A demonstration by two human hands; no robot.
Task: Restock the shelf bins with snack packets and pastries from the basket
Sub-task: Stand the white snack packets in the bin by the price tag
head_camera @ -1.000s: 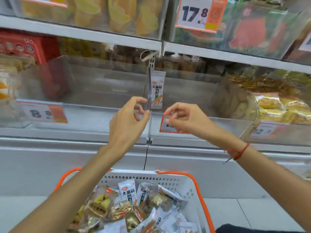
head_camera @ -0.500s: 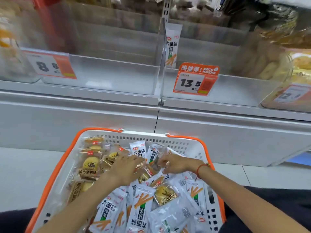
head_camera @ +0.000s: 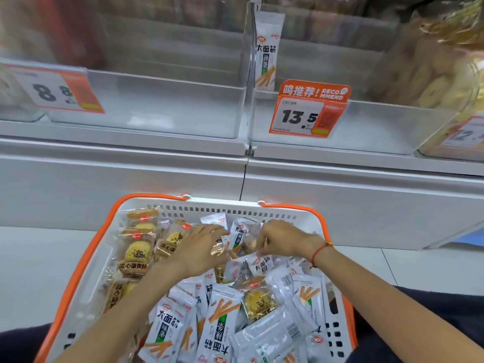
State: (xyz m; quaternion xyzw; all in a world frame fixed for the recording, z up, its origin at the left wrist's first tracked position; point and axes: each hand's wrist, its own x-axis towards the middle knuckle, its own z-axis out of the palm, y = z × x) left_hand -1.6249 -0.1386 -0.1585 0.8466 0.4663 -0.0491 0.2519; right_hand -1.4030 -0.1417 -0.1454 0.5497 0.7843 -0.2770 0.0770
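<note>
White-orange basket [head_camera: 293, 213]: snack packets [head_camera: 221, 326], pastries [head_camera: 138, 254] heaped. Left hand [head_camera: 199, 247], right hand [head_camera: 284, 242] at far edge, fingers curled into heap; hold unclear. Advice: gather like packets, then lift to shelf bin [head_camera: 167, 111].

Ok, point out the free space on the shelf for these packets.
Free: the bin behind the 8.8 tag, and the bin behind the 13.5 tag, bare except one packet against its left divider. Crowded: the pastry bin at right, and the basket.

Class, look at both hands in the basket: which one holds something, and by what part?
Left hand lies flat on the packets, holding nothing. Right hand has its fingers curled among them; a hold cannot be told.
</note>
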